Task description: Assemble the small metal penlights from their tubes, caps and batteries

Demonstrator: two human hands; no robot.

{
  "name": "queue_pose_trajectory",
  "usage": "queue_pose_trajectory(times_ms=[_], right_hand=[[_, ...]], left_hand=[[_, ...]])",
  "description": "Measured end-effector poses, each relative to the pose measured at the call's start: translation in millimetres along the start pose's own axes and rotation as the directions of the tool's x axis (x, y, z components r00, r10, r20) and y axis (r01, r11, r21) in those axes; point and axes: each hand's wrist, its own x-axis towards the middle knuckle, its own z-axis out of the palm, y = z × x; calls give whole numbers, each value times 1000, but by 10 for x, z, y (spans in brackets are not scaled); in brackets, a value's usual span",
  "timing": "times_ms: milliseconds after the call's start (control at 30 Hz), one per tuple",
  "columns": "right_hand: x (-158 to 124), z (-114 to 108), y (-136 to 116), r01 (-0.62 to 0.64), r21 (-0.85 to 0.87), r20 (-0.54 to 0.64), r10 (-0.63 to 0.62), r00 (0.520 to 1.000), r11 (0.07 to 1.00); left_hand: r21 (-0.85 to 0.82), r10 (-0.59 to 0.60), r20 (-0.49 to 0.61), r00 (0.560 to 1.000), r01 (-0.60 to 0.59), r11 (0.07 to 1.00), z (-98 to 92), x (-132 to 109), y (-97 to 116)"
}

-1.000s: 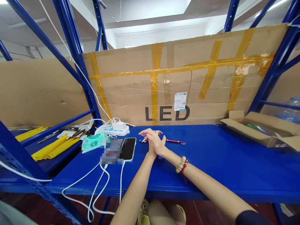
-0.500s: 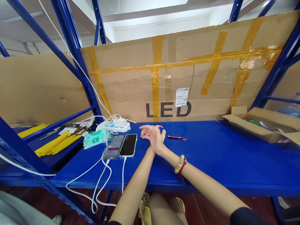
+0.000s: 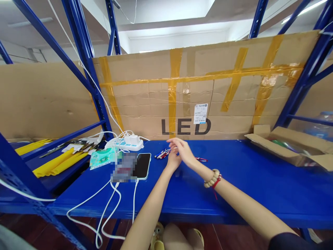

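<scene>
Both hands out over the blue shelf [image 3: 234, 180], crossed at the middle. Right hand [image 3: 183, 150] on top, fingers spread and loose, nothing in it, hovering just above the shelf. Bead bracelet [image 3: 212, 178] with a red cord on the right wrist. Left hand [image 3: 173, 160] mostly hidden under the right one, only heel and wrist show, can't tell if it's gripping anything.

Small pile of pens [image 3: 162, 153] lies on the shelf just left of the hands, near the fingertips, red, blue and silver barrels mixed. One red pen [image 3: 201, 159] lies alone on the shelf just right of the right hand, partly covered by it. Can't tell if either hand touches the pile.

Left of the pens: dark phone [image 3: 142, 166] flat on the shelf, screen up, white cable [image 3: 114, 198] running off the front edge. Blurred patch beside the phone, unreadable. Behind it a white power strip [image 3: 125, 142] with plugs in it, a green pack [image 3: 102, 158] next to that. Yellow strips [image 3: 56, 165] on the lower shelf at far left.

Back wall is a taped cardboard sheet [image 3: 234, 97] marked LED, white label on it. Open cardboard box [image 3: 291, 147] at far right on the shelf, well apart from the hands. Knees and yellow sandals show below the shelf edge
</scene>
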Motion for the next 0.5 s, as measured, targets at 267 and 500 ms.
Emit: queue_pose_trajectory(times_ms=[267, 500], right_hand=[[80, -1104, 626, -128, -765, 158, 376, 913, 632], [-35, -1122, 1039, -159, -701, 186, 393, 901, 695]], left_hand=[[210, 51, -108, 993, -28, 977, -55, 84, -61], [6, -29, -151, 988, 30, 1000, -86, 88, 9]])
